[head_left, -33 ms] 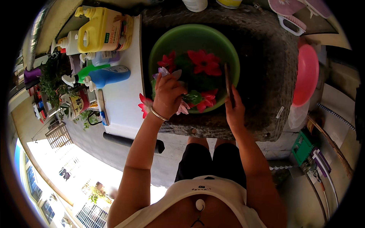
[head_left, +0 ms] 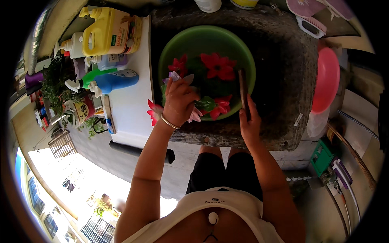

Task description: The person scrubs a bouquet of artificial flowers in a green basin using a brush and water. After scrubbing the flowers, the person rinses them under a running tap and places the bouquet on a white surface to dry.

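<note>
Clutching pale flowers in the left hand at eight o'clock in the green basin; holding a brown stick in the right hand, three o'clock from the flowers, lengthwise six to twelve.

Head fisheye; faces down; green basin near; periphery somewhat unclear

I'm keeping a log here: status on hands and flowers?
Left hand gripping flowers over green basin. Right hand holding long brown object. Left hand hides some petals.
</note>
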{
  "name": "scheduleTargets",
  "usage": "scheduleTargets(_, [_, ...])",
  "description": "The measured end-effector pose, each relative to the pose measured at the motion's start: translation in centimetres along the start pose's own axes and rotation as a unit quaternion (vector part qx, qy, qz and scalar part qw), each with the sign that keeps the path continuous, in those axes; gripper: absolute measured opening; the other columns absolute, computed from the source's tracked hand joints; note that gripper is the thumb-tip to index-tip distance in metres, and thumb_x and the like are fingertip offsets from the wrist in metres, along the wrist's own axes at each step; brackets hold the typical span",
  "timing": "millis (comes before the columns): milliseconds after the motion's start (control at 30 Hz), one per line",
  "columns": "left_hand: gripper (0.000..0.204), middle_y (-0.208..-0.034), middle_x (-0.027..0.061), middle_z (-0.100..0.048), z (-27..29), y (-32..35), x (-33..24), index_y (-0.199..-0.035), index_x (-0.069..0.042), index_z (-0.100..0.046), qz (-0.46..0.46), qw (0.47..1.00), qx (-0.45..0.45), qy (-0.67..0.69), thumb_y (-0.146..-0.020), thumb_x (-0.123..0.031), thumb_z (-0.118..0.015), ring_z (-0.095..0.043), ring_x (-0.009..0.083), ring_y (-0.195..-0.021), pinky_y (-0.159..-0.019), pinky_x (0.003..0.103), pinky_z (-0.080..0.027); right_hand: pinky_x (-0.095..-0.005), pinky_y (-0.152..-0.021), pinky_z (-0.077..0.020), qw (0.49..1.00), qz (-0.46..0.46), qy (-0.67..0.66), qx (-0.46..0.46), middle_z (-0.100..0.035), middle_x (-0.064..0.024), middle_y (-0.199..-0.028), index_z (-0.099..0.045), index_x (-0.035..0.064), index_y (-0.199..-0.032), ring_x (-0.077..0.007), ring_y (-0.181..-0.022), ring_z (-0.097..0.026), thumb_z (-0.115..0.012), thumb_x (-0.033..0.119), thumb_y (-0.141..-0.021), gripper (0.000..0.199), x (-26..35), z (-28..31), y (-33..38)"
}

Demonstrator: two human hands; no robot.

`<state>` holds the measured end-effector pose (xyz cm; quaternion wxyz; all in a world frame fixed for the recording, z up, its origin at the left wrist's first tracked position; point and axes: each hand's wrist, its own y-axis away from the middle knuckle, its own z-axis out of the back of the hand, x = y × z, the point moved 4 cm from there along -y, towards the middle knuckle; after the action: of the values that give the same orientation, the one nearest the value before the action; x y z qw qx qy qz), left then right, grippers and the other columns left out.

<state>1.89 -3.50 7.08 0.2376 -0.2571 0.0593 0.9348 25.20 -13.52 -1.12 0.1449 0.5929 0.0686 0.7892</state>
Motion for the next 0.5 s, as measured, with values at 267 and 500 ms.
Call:
scheduleTargets(267, [0.022, -0.085, 0.0007, -0.058, -0.7, -0.6, -0.4, -0.073, -0.017, -0.065, -0.026, 1.000, -0.011, 0.008, -0.058, -0.001, -0.068, -0.054, 0.0284, -0.103, -0.102, 0.058, -0.033, -0.0432, -0.055, -0.0521, 0.925, 0.151, 0.325, 0.123, -0.055, -0.0129, -0.091, -0.041, 0.0206, -0.143, -0.0328, -0.066, -0.061, -0.061, 0.012, -0.083, 0.063, 3.7, -6.9, -6.0])
scheduleTargets(500, [0.020, -0.083, 0.0000, -0.056, -0.4, -0.4, -0.1, -0.070, -0.017, -0.064, 0.006, 0.999, -0.021, 0.027, -0.058, -0.002, -0.069, -0.055, 0.0274, -0.098, -0.100, 0.058, -0.035, -0.0425, -0.054, -0.0513, 0.931, 0.137, 0.315, 0.126, -0.054, -0.0129, -0.086, -0.040, 0.0217, -0.144, -0.0329, -0.067, -0.061, -0.059, 0.014, -0.086, 0.061, 2.2, -4.4, -2.7])
